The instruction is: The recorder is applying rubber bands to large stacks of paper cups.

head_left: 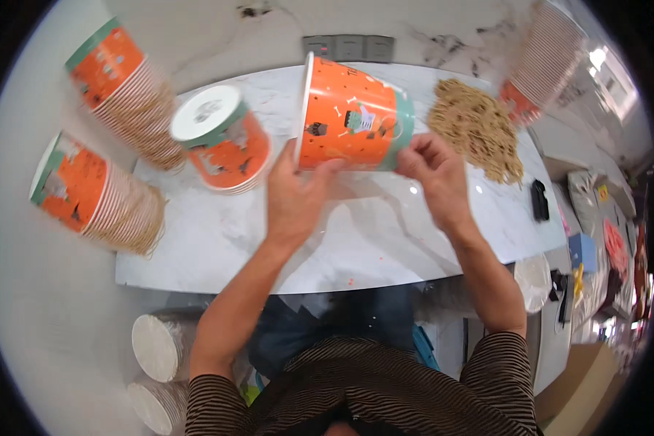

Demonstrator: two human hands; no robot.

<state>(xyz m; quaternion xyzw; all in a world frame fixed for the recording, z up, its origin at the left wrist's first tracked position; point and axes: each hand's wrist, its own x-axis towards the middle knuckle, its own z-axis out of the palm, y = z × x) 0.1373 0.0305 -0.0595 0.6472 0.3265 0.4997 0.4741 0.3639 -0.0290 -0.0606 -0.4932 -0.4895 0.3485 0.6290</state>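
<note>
here, bucket [356, 112]: orange with a teal end, on its side in the air above the surface [291, 254], white rim to the left, teal end to the right.
left hand [296, 200]: holding the bucket near its rim, thumb on the printed side, the other fingers partly hidden behind.
right hand [437, 171]: fingers curled narrow at the teal end; whether they pinch the bucket or something thin, i cannot tell.
string pile [476, 131]: tan, tangled, on the surface, right of the bucket.
middle stack [240, 152]: upside down, white base up, left of the held bucket.
left stacks [87, 189]: two, teal ends up, tan strings hanging at their lower rims.
black object [539, 200]: near the surface's right edge.
</note>
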